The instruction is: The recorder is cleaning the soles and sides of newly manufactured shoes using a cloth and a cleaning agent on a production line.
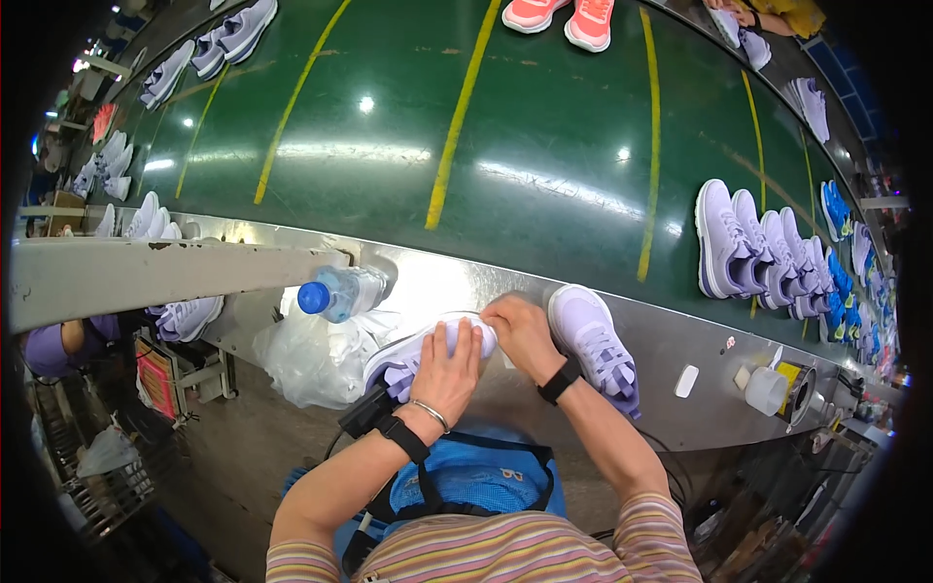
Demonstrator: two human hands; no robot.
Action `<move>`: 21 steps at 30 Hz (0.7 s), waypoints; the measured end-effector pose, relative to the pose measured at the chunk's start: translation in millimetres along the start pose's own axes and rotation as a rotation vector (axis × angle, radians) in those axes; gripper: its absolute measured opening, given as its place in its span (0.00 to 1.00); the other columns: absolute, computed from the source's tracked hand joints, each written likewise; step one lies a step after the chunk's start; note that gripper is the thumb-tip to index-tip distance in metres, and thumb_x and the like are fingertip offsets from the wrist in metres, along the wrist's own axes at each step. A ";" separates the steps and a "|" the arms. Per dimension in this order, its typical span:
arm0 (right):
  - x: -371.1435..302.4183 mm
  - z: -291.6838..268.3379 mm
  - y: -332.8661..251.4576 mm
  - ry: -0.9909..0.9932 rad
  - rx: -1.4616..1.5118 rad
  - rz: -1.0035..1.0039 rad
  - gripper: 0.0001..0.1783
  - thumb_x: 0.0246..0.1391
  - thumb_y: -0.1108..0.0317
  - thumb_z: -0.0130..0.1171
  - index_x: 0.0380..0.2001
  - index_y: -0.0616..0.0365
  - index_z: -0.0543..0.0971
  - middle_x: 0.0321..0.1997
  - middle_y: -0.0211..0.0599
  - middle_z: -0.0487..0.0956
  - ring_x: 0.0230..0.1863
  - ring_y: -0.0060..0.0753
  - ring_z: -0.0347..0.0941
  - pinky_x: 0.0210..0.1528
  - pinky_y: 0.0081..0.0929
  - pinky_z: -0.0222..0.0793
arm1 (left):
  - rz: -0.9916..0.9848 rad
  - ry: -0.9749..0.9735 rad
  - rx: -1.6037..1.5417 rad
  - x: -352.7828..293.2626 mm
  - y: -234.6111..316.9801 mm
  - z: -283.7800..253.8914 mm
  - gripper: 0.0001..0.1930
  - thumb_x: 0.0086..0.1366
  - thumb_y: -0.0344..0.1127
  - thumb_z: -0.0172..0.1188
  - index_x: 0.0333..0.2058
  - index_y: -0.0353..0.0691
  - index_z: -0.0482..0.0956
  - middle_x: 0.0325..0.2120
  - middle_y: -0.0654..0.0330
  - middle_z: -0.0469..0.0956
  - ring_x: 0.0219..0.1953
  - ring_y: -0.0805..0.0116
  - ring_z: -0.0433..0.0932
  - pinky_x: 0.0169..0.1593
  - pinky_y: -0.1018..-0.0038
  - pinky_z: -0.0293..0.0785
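A lavender sneaker (pixel 400 358) lies on its side on the metal ledge in front of me, its sole edge toward the belt. My left hand (pixel 449 371) lies across its upper with the fingers over the toe end, holding it. At the tip of the toe, my right hand (pixel 523 335) has its fingers pinched together against the shoe; anything between the fingertips is hidden. Just right of that hand, a second lavender sneaker (pixel 591 335) stands with its toe toward the belt and its laces visible.
Beyond the metal ledge (pixel 671 335) runs a green belt (pixel 544 126) with yellow lines. Lavender sneakers (pixel 724 238) line up on its right; coral sneakers (pixel 588 19) sit at the far side. A water bottle (pixel 340 293), plastic bag (pixel 311 355) and white metal bar (pixel 165 277) are at left.
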State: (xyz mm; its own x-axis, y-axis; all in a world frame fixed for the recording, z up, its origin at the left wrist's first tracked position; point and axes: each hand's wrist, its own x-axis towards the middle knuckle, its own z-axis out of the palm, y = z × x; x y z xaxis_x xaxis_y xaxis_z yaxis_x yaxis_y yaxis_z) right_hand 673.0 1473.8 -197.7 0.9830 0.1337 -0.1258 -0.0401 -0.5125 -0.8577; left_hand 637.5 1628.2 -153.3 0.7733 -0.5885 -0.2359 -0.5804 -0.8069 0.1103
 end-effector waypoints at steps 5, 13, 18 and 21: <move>-39.6 -8.5 -7.6 0.070 0.208 0.232 0.03 0.45 0.76 0.57 0.25 0.61 0.79 0.27 0.38 0.77 0.29 0.34 0.74 0.33 0.26 0.68 | -0.007 -0.006 0.006 -1.6 -1.9 2.5 0.26 0.54 0.32 0.49 0.53 0.30 0.61 0.53 0.46 0.60 0.51 0.43 0.62 0.52 0.56 0.61; -12.7 -5.0 3.0 -0.024 0.310 0.303 0.06 0.41 0.71 0.61 0.24 0.63 0.78 0.25 0.35 0.78 0.29 0.24 0.73 0.34 0.20 0.67 | -0.015 0.007 -0.014 -0.3 -1.1 3.4 0.27 0.54 0.32 0.49 0.53 0.31 0.61 0.53 0.45 0.60 0.51 0.42 0.62 0.52 0.56 0.61; -1.3 -13.0 4.5 -0.167 0.349 0.457 0.07 0.39 0.70 0.61 0.23 0.63 0.78 0.23 0.32 0.77 0.26 0.18 0.71 0.30 0.18 0.66 | -0.022 -0.011 -0.018 0.8 -2.7 2.0 0.26 0.54 0.32 0.49 0.53 0.31 0.61 0.53 0.46 0.60 0.51 0.43 0.62 0.53 0.56 0.61; 2.0 -18.2 2.6 -0.232 0.398 0.547 0.07 0.38 0.70 0.61 0.22 0.63 0.77 0.22 0.31 0.77 0.25 0.18 0.70 0.29 0.18 0.66 | -0.025 -0.005 -0.016 1.9 -1.7 1.4 0.26 0.54 0.31 0.49 0.53 0.31 0.61 0.53 0.46 0.60 0.51 0.43 0.62 0.53 0.56 0.60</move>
State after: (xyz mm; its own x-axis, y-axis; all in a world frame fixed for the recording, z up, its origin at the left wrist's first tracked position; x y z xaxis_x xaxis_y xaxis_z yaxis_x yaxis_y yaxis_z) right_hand 678.1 1457.3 -191.1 0.7415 0.1455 -0.6550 -0.6225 -0.2152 -0.7524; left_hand 639.5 1628.5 -155.3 0.7863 -0.5680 -0.2432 -0.5567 -0.8220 0.1200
